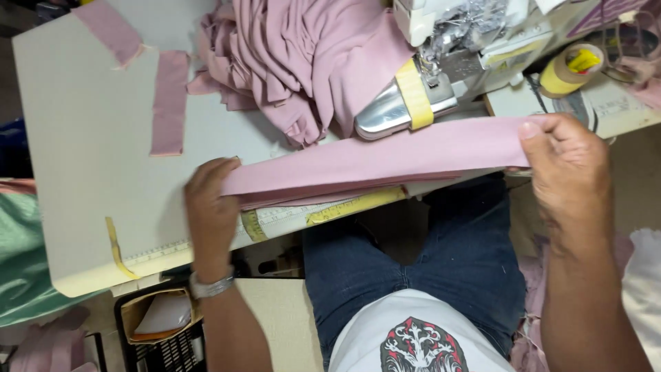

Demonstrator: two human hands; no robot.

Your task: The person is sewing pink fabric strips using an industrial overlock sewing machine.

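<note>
Pink folded strip of cloth (385,162) lies stretched along the table edge (89,269), flat and smooth, just in front of the sewing machine (441,76). We judge we are lining it up; next it needs feeding squarely under the foot. Our left hand (210,207) pinches one end, our right hand (561,172) grips the other

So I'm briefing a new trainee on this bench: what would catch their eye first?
The long pink fabric strip stretched across the table's front edge, the left hand and right hand gripping its ends. Behind it, a heap of pink cloth is piled beside the sewing machine.
</note>
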